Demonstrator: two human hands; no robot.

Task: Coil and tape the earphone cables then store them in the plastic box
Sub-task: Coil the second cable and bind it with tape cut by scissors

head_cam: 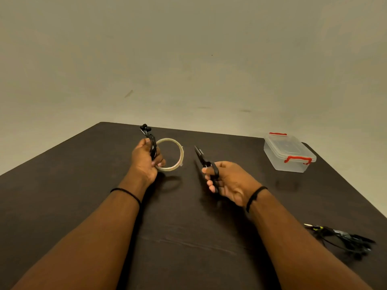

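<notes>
Right hand grips scissors, blades pointing up-left toward tape roll and coiled earphones gripped by left hand

Desk: we see a dark wood-grain top.
Far right: we find a clear plastic box, lid on, red latches.
Near right edge: we note a black earphone bundle.
</notes>
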